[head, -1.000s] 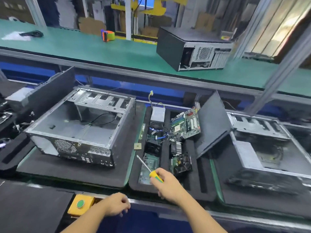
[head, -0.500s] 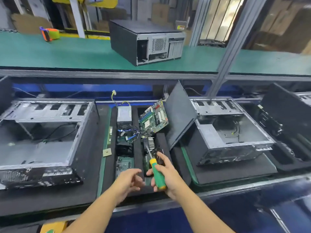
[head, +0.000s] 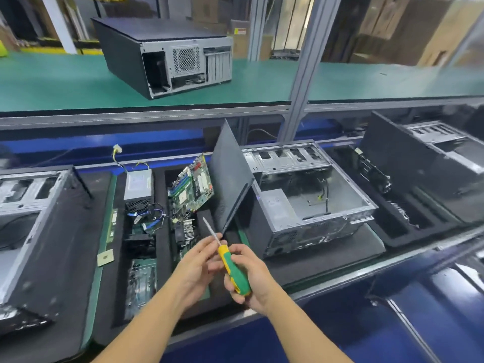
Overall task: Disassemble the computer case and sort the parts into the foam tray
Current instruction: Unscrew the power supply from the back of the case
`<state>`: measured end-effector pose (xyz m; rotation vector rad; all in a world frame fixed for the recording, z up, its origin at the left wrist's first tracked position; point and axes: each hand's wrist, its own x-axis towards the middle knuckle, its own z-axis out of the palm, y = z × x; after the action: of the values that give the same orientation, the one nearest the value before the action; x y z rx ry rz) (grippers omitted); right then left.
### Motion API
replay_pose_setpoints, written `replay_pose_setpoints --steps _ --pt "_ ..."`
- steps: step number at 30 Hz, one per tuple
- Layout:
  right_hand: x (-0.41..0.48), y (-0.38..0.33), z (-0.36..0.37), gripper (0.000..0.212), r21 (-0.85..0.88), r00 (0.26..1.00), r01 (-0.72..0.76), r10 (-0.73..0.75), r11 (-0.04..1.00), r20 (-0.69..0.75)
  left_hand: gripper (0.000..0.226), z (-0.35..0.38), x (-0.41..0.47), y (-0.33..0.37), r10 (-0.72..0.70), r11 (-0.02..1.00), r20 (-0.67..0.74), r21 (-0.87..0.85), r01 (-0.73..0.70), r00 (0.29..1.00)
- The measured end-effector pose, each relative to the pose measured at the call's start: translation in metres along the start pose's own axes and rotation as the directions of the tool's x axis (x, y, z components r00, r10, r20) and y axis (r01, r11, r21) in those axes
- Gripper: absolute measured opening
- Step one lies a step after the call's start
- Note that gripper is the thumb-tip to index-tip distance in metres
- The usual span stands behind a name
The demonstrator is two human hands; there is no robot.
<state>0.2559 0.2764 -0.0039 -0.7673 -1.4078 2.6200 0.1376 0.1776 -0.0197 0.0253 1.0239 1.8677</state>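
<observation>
My right hand [head: 251, 273] grips the green and yellow handle of a screwdriver [head: 230, 265], its shaft pointing up and left. The fingers of my left hand [head: 197, 265] touch the shaft near the handle. Both hands hover over the black foam tray [head: 167, 258], which holds a power supply [head: 138, 186], a tilted motherboard [head: 192, 183], a heatsink, cables and cards. An open computer case [head: 309, 195] lies just right of the tray, with a dark side panel [head: 230, 176] leaning against it. Another open case [head: 31, 226] lies at the left.
A closed case [head: 162, 53] stands on the green upper shelf. A metal post [head: 303, 66] rises behind the open case. More foam trays and a case [head: 424, 179] sit at the far right. A small CPU chip [head: 105, 258] lies at the tray's left edge.
The view has swung right, so the right-hand case is now nearer the centre. My left hand rose from the tray to the screwdriver shaft, and the screwdriver tilted with its tip up and left.
</observation>
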Motion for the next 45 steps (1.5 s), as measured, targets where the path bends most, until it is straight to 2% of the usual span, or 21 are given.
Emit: replay_pose_setpoints --steps 3,9,12,16,19,22,25,28,30,32,34,36,38,39,41,43,45 --pt "0.002 -0.03 -0.023 0.012 -0.072 0.999 0.019 -0.016 0.997 0.044 0.01 0.025 0.017 0.0 0.075 0.997 -0.029 -0.019 -0.076 0.997" --pt "0.003 -0.099 -0.089 0.02 -0.028 0.983 0.182 -0.182 0.983 0.019 0.008 0.095 0.066 -0.006 0.184 0.983 -0.017 0.014 -0.184 0.983" --pt "-0.001 -0.128 -0.126 0.02 0.065 0.966 0.253 -0.256 0.965 0.03 0.013 0.127 0.087 -0.017 0.193 0.981 0.02 0.008 -0.193 0.981" --pt "-0.002 -0.156 -0.167 0.023 0.194 0.929 0.358 -0.37 0.913 0.026 0.02 0.159 0.106 -0.028 0.171 0.98 0.013 0.099 -0.172 0.985" --pt "0.005 -0.171 -0.184 0.011 0.179 0.903 0.42 -0.429 0.89 0.012 0.026 0.178 0.116 -0.026 0.17 0.968 0.009 0.184 -0.169 0.985" --pt "0.015 -0.18 -0.194 0.013 0.167 0.911 0.412 -0.411 0.896 -0.04 0.033 0.188 0.127 -0.02 0.188 0.938 0.02 0.292 -0.186 0.982" --pt "0.022 -0.18 -0.199 0.015 0.078 0.935 0.351 -0.346 0.933 -0.074 0.025 0.19 0.141 -0.015 0.195 0.929 0.008 0.318 -0.187 0.981" --pt "0.024 -0.18 -0.2 0.006 -0.125 0.945 0.316 -0.324 0.941 -0.052 0.011 0.188 0.158 -0.012 0.176 0.908 0.016 0.384 -0.169 0.984" --pt "0.023 -0.183 -0.201 0.021 -0.253 0.959 0.268 -0.282 0.929 -0.017 0.012 0.187 0.166 -0.012 0.181 0.869 0.048 0.459 -0.183 0.982" --pt "0.022 -0.184 -0.202 0.024 -0.379 0.978 0.182 -0.206 0.907 -0.023 0.014 0.186 0.171 -0.015 0.201 0.765 0.104 0.605 -0.222 0.974" --pt "0.021 -0.179 -0.202 0.027 -0.463 0.986 0.099 -0.148 0.881 -0.072 0.015 0.184 0.176 -0.017 0.217 0.566 0.187 0.776 -0.279 0.958" --pt "0.02 -0.17 -0.201 0.027 -0.449 0.98 0.068 -0.143 0.891 -0.135 0.021 0.183 0.18 -0.02 0.219 0.288 0.286 0.894 -0.342 0.933" --pt "0.018 -0.16 -0.2 0.025 -0.366 0.969 0.069 -0.149 0.928 -0.197 0.03 0.179 0.184 -0.022 0.214 -0.014 0.381 0.922 -0.387 0.899" --pt "0.016 -0.156 -0.199 0.023 -0.307 0.964 0.076 -0.149 0.948 -0.22 0.034 0.176 0.185 -0.024 0.201 -0.129 0.407 0.913 -0.388 0.891" --pt "0.014 -0.151 -0.2 0.02 -0.21 0.96 0.103 -0.153 0.972 -0.235 0.04 0.168 0.186 -0.027 0.166 -0.262 0.387 0.904 -0.338 0.907" --pt "0.012 -0.148 -0.201 0.024 -0.2 0.961 0.12 -0.164 0.972 -0.22 0.043 0.16 0.186 -0.03 0.125 -0.363 0.386 0.875 -0.32 0.914" --pt "0.012 -0.144 -0.202 0.028 -0.197 0.964 0.139 -0.178 0.971 -0.196 0.044 0.154 0.185 -0.033 0.096 -0.407 0.424 0.842 -0.353 0.901"
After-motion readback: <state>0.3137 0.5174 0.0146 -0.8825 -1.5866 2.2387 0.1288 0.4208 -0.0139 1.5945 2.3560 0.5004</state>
